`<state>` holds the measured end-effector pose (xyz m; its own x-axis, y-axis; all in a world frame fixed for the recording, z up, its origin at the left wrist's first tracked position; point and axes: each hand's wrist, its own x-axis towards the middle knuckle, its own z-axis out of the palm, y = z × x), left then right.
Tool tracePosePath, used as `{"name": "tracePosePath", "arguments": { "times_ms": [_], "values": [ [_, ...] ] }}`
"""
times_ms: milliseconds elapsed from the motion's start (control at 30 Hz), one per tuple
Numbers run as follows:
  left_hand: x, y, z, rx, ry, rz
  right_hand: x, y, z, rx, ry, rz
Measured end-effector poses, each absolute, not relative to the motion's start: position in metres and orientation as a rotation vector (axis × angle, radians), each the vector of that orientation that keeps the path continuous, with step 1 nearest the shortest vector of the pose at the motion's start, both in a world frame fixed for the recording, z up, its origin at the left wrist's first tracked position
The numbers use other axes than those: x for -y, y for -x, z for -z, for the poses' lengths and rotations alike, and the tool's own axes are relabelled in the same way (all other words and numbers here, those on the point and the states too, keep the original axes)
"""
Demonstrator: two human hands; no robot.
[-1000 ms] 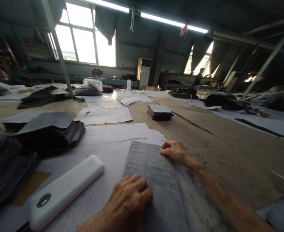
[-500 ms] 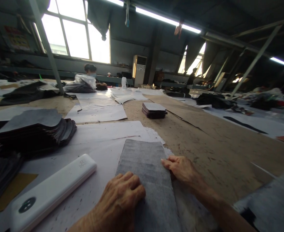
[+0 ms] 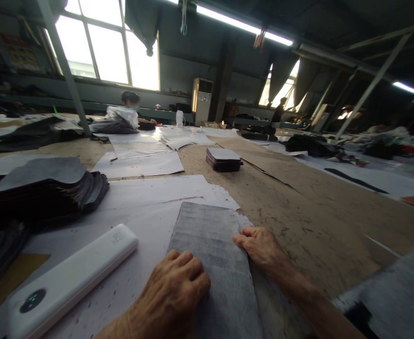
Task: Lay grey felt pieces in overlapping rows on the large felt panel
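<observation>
A long grey cut fabric piece [image 3: 217, 245], felt-like on top, lies in front of me on white paper. My left hand [image 3: 177, 287] is curled over its left edge, knuckles up, with the fingertips hidden underneath. At the right edge, my right hand [image 3: 258, 242] pinches the fabric between thumb and fingers. To the left of my left hand lies a white, oblong device [image 3: 75, 280] with a dark oval display, which looks like a power bank.
Stacks of dark cut fabric pieces [image 3: 48, 188] stand at left. A smaller stack [image 3: 224, 159] sits farther out on the brown table [image 3: 281, 207]. White paper sheets [image 3: 139, 162] lie beyond. A slanted pole [image 3: 64, 66] rises at left. People are in the background.
The right hand's fingers have drawn closer together at the fabric edge. My left hand stays almost in place. The view has shifted slightly.
</observation>
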<state>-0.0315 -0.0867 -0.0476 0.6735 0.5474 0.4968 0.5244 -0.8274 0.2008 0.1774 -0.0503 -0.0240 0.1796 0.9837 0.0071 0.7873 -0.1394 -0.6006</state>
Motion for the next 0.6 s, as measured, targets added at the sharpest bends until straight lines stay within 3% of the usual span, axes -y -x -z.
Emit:
{"name": "tracePosePath", "arguments": {
  "times_ms": [367, 600],
  "values": [
    [0.088, 0.033, 0.050, -0.895, -2.775, -0.854, 0.053, -0.167, 0.012, 1.730, 2.152, -0.361],
    [0.086, 0.032, 0.052, -0.873, -2.781, -0.913, 0.045, -0.169, -0.009, 1.797, 2.319, -0.038]
  ]
}}
